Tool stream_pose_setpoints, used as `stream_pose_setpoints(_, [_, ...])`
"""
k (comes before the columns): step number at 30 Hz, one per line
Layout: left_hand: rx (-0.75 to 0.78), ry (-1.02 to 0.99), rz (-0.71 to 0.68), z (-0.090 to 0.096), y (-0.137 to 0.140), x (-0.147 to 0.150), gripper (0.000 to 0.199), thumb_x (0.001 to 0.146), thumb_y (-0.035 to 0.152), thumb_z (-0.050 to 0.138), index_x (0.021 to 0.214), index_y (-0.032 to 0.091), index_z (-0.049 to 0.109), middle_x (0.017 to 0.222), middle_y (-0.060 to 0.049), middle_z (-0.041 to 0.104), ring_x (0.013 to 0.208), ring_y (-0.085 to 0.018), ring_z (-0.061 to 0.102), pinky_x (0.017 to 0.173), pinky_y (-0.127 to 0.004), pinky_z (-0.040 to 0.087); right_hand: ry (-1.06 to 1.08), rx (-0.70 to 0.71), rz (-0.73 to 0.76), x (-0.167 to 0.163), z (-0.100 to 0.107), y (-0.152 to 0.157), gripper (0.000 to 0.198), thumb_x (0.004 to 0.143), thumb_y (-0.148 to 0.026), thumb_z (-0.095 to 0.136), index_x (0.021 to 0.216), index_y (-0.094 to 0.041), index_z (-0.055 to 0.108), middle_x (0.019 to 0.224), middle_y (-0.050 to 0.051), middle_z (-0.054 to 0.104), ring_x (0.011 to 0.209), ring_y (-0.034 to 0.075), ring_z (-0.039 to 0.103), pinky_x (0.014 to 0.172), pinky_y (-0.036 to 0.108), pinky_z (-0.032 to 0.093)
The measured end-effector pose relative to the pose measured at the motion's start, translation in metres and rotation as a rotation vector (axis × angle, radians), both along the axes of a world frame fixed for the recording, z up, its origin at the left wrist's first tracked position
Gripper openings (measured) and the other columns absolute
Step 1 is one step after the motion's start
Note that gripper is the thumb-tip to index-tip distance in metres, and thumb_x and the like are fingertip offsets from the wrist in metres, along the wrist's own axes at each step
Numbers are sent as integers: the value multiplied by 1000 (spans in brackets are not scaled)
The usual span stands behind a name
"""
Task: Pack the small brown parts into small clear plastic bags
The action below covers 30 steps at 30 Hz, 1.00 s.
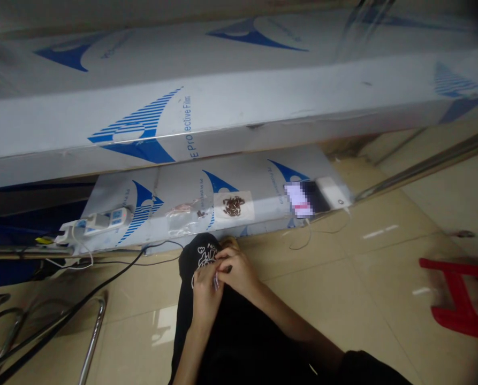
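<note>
Above my black-clothed lap my left hand (206,284) and my right hand (237,271) meet, both closed with fingertips together. From my left hand's fingers shows a small clear, purplish piece (216,281); its kind is too blurred to name. My right fingertips pinch at its upper end, and what they hold is hidden. Beyond my knee, a heap of small brown metal-looking pieces (233,206) lies on a white square sheet (247,213). To its left is a clear plastic bag (181,220), with a few small dark bits (200,214) beside it.
On the film-covered low shelf (170,184) are a power strip (106,222) at left and a lit phone (298,199) at right. A higher film-covered ledge (230,115) overhangs it. Black cables (114,283) cross at left; a red stool (459,299) stands right.
</note>
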<state>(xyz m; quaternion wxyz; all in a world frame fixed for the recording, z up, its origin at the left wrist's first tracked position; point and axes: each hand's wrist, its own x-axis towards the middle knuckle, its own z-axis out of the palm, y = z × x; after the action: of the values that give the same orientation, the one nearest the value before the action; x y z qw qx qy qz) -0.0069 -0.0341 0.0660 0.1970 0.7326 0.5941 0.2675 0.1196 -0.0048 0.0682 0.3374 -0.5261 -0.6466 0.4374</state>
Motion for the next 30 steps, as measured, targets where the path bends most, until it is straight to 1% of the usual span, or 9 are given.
stream_pose_setpoints(5, [22, -14, 19, 1, 2, -2, 21, 77, 20, 47, 94, 19, 60, 91, -7, 65, 84, -20, 60, 76, -34, 45, 197, -51, 142, 6, 0, 4, 6, 69, -18, 64, 69, -21, 69, 98, 3, 63, 92, 16, 58, 81, 29, 44])
stream_pose_setpoints(8, [-18, -43, 56, 3, 4, -7, 18, 78, 28, 51, 89, 18, 60, 88, -7, 65, 82, -20, 60, 75, -34, 45, 273, -98, 123, 20, -12, 14, 12, 74, -29, 61, 76, -21, 69, 95, 4, 65, 88, 16, 60, 73, 27, 48])
stream_pose_setpoints(11, [-63, -96, 86, 6, 4, -13, 16, 77, 32, 54, 81, 18, 61, 82, -5, 65, 79, -19, 60, 75, -33, 45, 141, -84, -3, 46, -34, 29, 17, 76, -31, 58, 75, -18, 69, 83, 6, 67, 78, 16, 62, 68, 27, 48])
stream_pose_setpoints(15, [-129, -210, 177, 8, 1, -18, 16, 73, 34, 60, 75, 18, 62, 77, -3, 65, 76, -18, 60, 73, -31, 46, -257, 30, -17, 82, -61, 48, 11, 73, -21, 58, 68, -20, 68, 74, 4, 68, 78, 18, 61, 74, 30, 46])
stream_pose_setpoints(18, [-249, -431, 319, 9, 0, -17, 21, 71, 36, 62, 79, 16, 61, 79, -4, 65, 76, -17, 61, 71, -28, 48, -369, 44, -31, 96, -68, 60, 13, 73, -18, 55, 71, -20, 68, 78, 3, 68, 79, 17, 61, 75, 29, 45])
stream_pose_setpoints(21, [-345, -795, 473, 14, 4, -14, 31, 70, 36, 63, 91, 14, 57, 87, -7, 65, 83, -18, 62, 78, -30, 48, -403, 59, -63, 98, -68, 72, 15, 74, -18, 53, 76, -19, 68, 82, 4, 67, 82, 18, 60, 76, 29, 45])
stream_pose_setpoints(25, [-407, -1274, 572, 29, 11, -12, 42, 71, 37, 63, 105, 16, 53, 97, -8, 64, 91, -22, 61, 85, -39, 46, -424, 70, -103, 92, -72, 83, 18, 72, -16, 53, 85, -19, 67, 91, 5, 65, 88, 19, 59, 79, 30, 45])
stream_pose_setpoints(27, [-404, -1386, 580, 37, 14, -13, 46, 69, 35, 65, 110, 17, 52, 100, -8, 63, 94, -23, 60, 88, -41, 45, -415, 76, -119, 88, -74, 84, 20, 73, -17, 53, 88, -19, 66, 94, 6, 65, 90, 19, 58, 80, 30, 45])
stream_pose_setpoints(30, [-394, -1452, 582, 46, 17, -14, 48, 68, 30, 67, 112, 18, 52, 102, -7, 62, 97, -24, 59, 90, -41, 44, -392, 63, -123, 83, -76, 81, 21, 73, -17, 52, 90, -20, 65, 95, 5, 65, 90, 19, 59, 79, 30, 45])
